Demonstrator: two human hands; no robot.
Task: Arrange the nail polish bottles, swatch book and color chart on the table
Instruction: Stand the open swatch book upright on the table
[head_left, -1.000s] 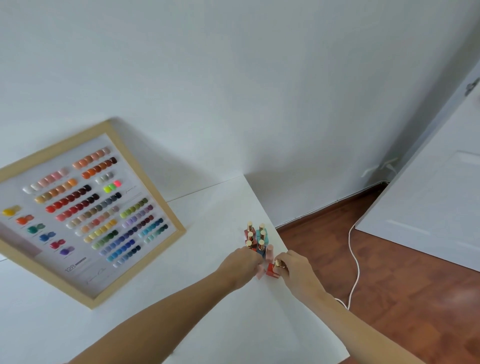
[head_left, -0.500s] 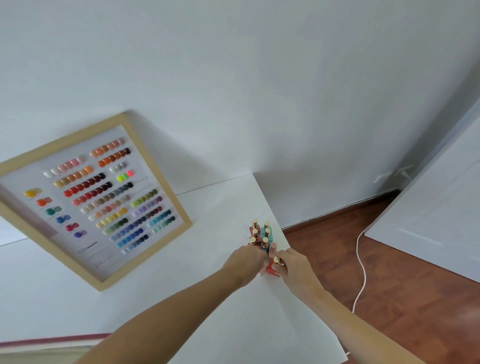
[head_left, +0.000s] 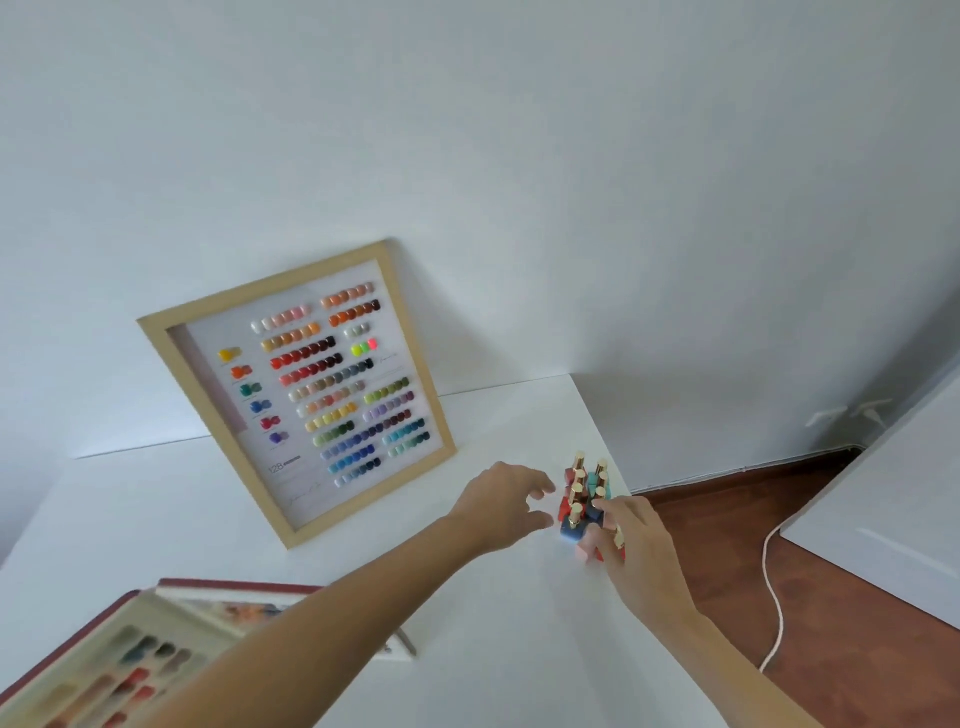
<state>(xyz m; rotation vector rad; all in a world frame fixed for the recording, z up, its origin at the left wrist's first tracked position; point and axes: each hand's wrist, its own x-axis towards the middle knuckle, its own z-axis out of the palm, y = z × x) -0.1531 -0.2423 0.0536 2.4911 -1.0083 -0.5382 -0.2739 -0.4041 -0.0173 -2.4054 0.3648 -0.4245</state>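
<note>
Several nail polish bottles (head_left: 584, 491) with gold caps stand in a tight cluster near the right edge of the white table (head_left: 519, 654). My left hand (head_left: 506, 506) hovers just left of the cluster, fingers spread and holding nothing. My right hand (head_left: 634, 540) is at the cluster's near side, its fingers closed around a pink and red bottle (head_left: 586, 550). The wood-framed color chart (head_left: 311, 389) leans against the wall behind. The open swatch book (head_left: 104, 665) lies at the lower left, partly hidden by my left forearm.
The table's right edge runs just past the bottles, with wooden floor (head_left: 857, 649) below. A white cable (head_left: 774, 597) trails over the floor. A white panel (head_left: 893, 519) stands at the right. The wall is close behind the table.
My left hand has come off the bottles and opened, moving a little left. The view has swung so the chart sits nearer the middle and the swatch book shows.
</note>
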